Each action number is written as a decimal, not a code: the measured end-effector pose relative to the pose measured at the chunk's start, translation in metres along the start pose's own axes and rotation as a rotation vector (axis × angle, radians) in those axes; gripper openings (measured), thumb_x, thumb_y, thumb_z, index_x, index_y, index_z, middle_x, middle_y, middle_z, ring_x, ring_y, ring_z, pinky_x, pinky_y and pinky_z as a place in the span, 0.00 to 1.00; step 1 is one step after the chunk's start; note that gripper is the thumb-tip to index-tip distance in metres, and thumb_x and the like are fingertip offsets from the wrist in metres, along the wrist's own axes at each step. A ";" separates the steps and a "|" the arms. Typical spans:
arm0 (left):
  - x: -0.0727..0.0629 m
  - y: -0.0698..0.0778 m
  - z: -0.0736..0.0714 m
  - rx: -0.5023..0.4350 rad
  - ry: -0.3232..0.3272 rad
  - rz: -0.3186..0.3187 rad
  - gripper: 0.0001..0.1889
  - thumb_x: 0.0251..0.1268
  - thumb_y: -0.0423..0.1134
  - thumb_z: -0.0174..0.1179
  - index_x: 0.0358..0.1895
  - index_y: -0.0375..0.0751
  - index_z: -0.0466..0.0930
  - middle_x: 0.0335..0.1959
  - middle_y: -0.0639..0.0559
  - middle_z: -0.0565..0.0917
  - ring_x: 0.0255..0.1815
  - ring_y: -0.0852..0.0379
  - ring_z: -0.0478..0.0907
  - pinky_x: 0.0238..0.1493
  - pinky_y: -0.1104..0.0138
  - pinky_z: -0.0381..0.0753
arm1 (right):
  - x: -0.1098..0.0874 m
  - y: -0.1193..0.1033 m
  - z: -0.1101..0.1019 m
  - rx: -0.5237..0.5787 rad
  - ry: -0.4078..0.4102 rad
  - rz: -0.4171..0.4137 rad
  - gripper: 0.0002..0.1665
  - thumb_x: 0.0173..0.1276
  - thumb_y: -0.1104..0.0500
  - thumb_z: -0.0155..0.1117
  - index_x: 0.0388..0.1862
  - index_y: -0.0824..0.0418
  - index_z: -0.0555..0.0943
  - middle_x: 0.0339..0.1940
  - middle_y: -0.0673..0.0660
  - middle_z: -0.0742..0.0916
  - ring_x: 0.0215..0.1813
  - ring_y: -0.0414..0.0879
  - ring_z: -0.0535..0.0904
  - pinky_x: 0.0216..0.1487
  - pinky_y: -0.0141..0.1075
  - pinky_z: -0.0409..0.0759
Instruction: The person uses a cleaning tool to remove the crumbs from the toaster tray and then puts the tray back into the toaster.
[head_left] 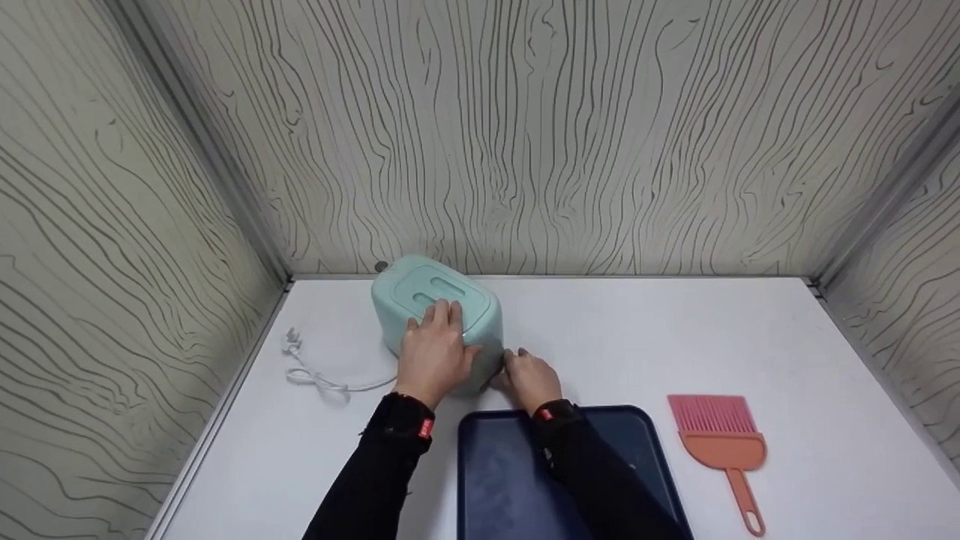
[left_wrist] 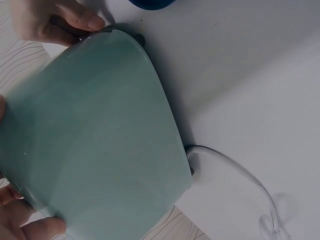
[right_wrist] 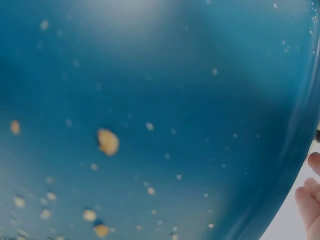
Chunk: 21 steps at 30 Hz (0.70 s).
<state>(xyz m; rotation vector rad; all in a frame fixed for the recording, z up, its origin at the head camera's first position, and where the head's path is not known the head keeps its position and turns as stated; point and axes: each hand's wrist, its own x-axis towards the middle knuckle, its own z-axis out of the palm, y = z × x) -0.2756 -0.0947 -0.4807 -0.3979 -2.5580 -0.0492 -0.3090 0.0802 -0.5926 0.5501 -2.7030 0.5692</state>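
Note:
A mint green toaster (head_left: 439, 307) stands at the back of the white table (head_left: 637, 345). My left hand (head_left: 435, 349) lies over its top beside the slots, thumb and fingers wrapped round the body. In the left wrist view its fingertips (left_wrist: 30, 227) curl round the toaster (left_wrist: 100, 140). My right hand (head_left: 529, 375) is at the toaster's lower right corner. There its thumb and fingers (left_wrist: 55, 22) pinch the bottom edge. Directly under that wrist lies a dark blue tray (head_left: 495, 480), (right_wrist: 150, 75) scattered with crumbs (right_wrist: 107, 141).
A pink and orange brush (head_left: 720, 435) lies to the right of the tray. The toaster's white cord (head_left: 322, 379), (left_wrist: 240, 172) loops left to its plug (head_left: 291, 343). Wood-grain walls close the table in at the back and on both sides.

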 end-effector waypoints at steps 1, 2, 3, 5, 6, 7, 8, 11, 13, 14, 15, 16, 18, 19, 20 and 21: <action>0.000 -0.001 0.000 -0.001 -0.006 -0.003 0.36 0.59 0.57 0.71 0.60 0.30 0.77 0.47 0.40 0.77 0.52 0.42 0.81 0.48 0.43 0.83 | 0.000 -0.001 0.000 0.007 0.002 0.007 0.18 0.52 0.56 0.81 0.34 0.64 0.82 0.32 0.65 0.88 0.29 0.61 0.85 0.29 0.50 0.82; 0.000 -0.001 -0.001 -0.001 -0.011 -0.005 0.36 0.59 0.57 0.71 0.60 0.30 0.77 0.48 0.40 0.77 0.52 0.42 0.80 0.49 0.43 0.83 | -0.001 -0.002 0.001 0.014 0.002 0.009 0.19 0.52 0.56 0.81 0.35 0.65 0.82 0.32 0.65 0.88 0.31 0.61 0.85 0.30 0.51 0.83; 0.000 -0.002 -0.001 -0.001 -0.014 -0.007 0.37 0.59 0.57 0.71 0.61 0.30 0.77 0.48 0.39 0.77 0.53 0.42 0.80 0.49 0.42 0.83 | -0.001 -0.003 0.001 0.023 0.000 0.017 0.19 0.53 0.56 0.81 0.36 0.65 0.82 0.33 0.66 0.89 0.33 0.62 0.86 0.31 0.52 0.83; 0.001 -0.003 -0.002 0.000 -0.016 -0.007 0.37 0.59 0.57 0.71 0.61 0.30 0.77 0.49 0.39 0.77 0.53 0.42 0.80 0.50 0.42 0.83 | -0.002 -0.004 0.002 0.031 -0.003 0.026 0.20 0.55 0.55 0.80 0.40 0.65 0.83 0.34 0.66 0.89 0.36 0.63 0.87 0.32 0.53 0.84; 0.001 -0.004 -0.002 0.003 -0.015 -0.005 0.37 0.60 0.57 0.70 0.62 0.30 0.77 0.49 0.39 0.77 0.53 0.42 0.80 0.50 0.42 0.83 | -0.003 -0.006 0.002 0.033 -0.006 0.031 0.21 0.56 0.55 0.80 0.41 0.66 0.83 0.35 0.66 0.89 0.38 0.64 0.87 0.33 0.53 0.85; 0.001 -0.004 -0.002 0.003 -0.015 -0.003 0.37 0.60 0.57 0.70 0.62 0.30 0.77 0.50 0.39 0.77 0.54 0.42 0.80 0.50 0.42 0.82 | -0.003 -0.007 0.002 0.037 -0.011 0.038 0.21 0.58 0.55 0.79 0.43 0.66 0.83 0.36 0.65 0.89 0.40 0.64 0.87 0.35 0.53 0.85; 0.002 -0.005 -0.002 0.001 -0.013 -0.002 0.37 0.60 0.57 0.70 0.62 0.30 0.77 0.50 0.39 0.77 0.54 0.42 0.80 0.50 0.42 0.82 | -0.003 -0.008 0.002 0.043 -0.018 0.048 0.22 0.59 0.55 0.79 0.46 0.67 0.83 0.38 0.66 0.89 0.43 0.64 0.87 0.37 0.53 0.86; 0.001 -0.006 -0.001 -0.001 -0.015 0.000 0.37 0.60 0.57 0.70 0.63 0.30 0.77 0.50 0.39 0.78 0.54 0.42 0.79 0.51 0.42 0.82 | -0.004 -0.011 0.000 0.051 -0.045 0.073 0.21 0.63 0.56 0.76 0.49 0.67 0.82 0.42 0.66 0.89 0.51 0.64 0.86 0.44 0.53 0.86; 0.001 -0.007 -0.002 0.001 -0.020 -0.002 0.37 0.61 0.57 0.69 0.63 0.30 0.76 0.51 0.39 0.78 0.55 0.42 0.80 0.51 0.42 0.82 | -0.002 -0.011 -0.003 0.047 -0.063 0.077 0.21 0.67 0.56 0.73 0.53 0.67 0.82 0.46 0.66 0.89 0.57 0.63 0.84 0.50 0.53 0.85; 0.002 -0.008 -0.002 0.004 -0.023 -0.002 0.37 0.61 0.58 0.69 0.63 0.30 0.76 0.51 0.39 0.78 0.55 0.42 0.80 0.52 0.42 0.82 | -0.002 -0.011 -0.005 0.040 -0.068 0.072 0.21 0.68 0.56 0.72 0.54 0.67 0.82 0.47 0.65 0.89 0.58 0.63 0.83 0.52 0.53 0.84; 0.002 -0.008 -0.002 0.006 -0.024 -0.002 0.38 0.61 0.58 0.69 0.63 0.30 0.76 0.52 0.39 0.79 0.55 0.42 0.80 0.52 0.42 0.82 | -0.001 -0.011 -0.007 0.033 -0.069 0.063 0.21 0.68 0.56 0.72 0.55 0.68 0.82 0.48 0.65 0.89 0.58 0.63 0.83 0.53 0.53 0.84; 0.003 -0.009 -0.002 0.005 -0.023 -0.002 0.37 0.62 0.58 0.68 0.63 0.30 0.76 0.52 0.39 0.79 0.55 0.42 0.80 0.52 0.42 0.82 | 0.000 -0.010 -0.009 0.028 -0.069 0.056 0.22 0.69 0.57 0.71 0.57 0.68 0.82 0.49 0.65 0.89 0.58 0.63 0.83 0.54 0.53 0.83; 0.004 -0.010 -0.003 0.000 -0.025 -0.001 0.37 0.62 0.59 0.68 0.63 0.31 0.75 0.52 0.39 0.79 0.54 0.42 0.80 0.51 0.43 0.82 | 0.000 -0.006 -0.014 0.027 -0.065 0.044 0.23 0.70 0.57 0.70 0.59 0.69 0.81 0.52 0.66 0.88 0.59 0.64 0.83 0.57 0.53 0.82; 0.005 -0.011 -0.004 -0.007 -0.027 -0.003 0.37 0.63 0.59 0.67 0.64 0.31 0.75 0.53 0.39 0.79 0.54 0.42 0.80 0.51 0.43 0.82 | 0.001 -0.004 -0.016 0.030 -0.061 0.040 0.24 0.70 0.58 0.69 0.59 0.70 0.81 0.53 0.66 0.88 0.59 0.65 0.82 0.58 0.53 0.81; 0.005 -0.012 -0.004 -0.019 -0.031 -0.009 0.37 0.63 0.59 0.67 0.64 0.31 0.75 0.53 0.39 0.79 0.53 0.42 0.80 0.52 0.44 0.82 | 0.001 -0.002 -0.018 0.032 -0.058 0.034 0.23 0.70 0.58 0.69 0.59 0.70 0.81 0.53 0.67 0.87 0.59 0.65 0.82 0.58 0.53 0.81; 0.006 -0.013 -0.005 -0.037 -0.036 -0.020 0.37 0.64 0.59 0.67 0.65 0.32 0.75 0.54 0.39 0.79 0.51 0.41 0.81 0.51 0.44 0.82 | 0.001 0.000 -0.020 0.041 -0.059 0.034 0.23 0.71 0.58 0.68 0.60 0.70 0.80 0.54 0.67 0.87 0.59 0.66 0.82 0.59 0.54 0.81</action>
